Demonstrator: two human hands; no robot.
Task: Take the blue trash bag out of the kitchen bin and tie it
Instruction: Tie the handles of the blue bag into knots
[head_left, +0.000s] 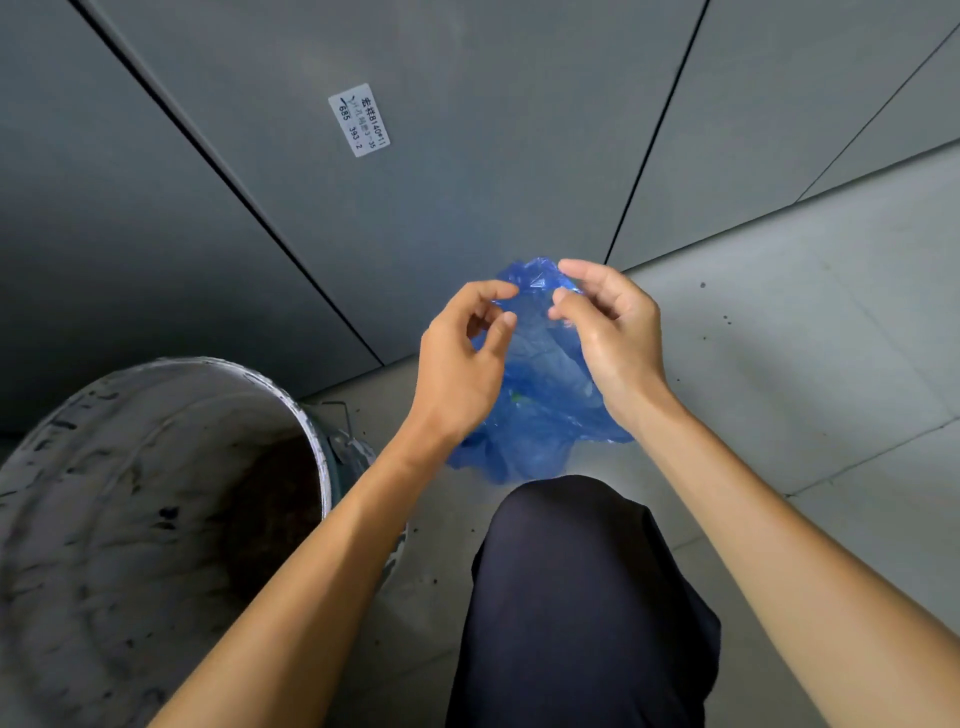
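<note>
A blue trash bag (543, 415) is pinched at its top by the right hand (615, 338) and, apparently, the left hand (457, 369); a bin (130, 467) is seen left of both.

A white sticker (359, 120) on the grey cabinet door (467, 171) reads "B140" and "685 393 2".

Flat grey cabinet doors (467, 182) block beyond the hands (457, 364); a stained grey round bin (130, 493) stands at their left, a dark-trousered knee (571, 561) beneath. Pale floor tiles (805, 322) rightward lie open.
</note>
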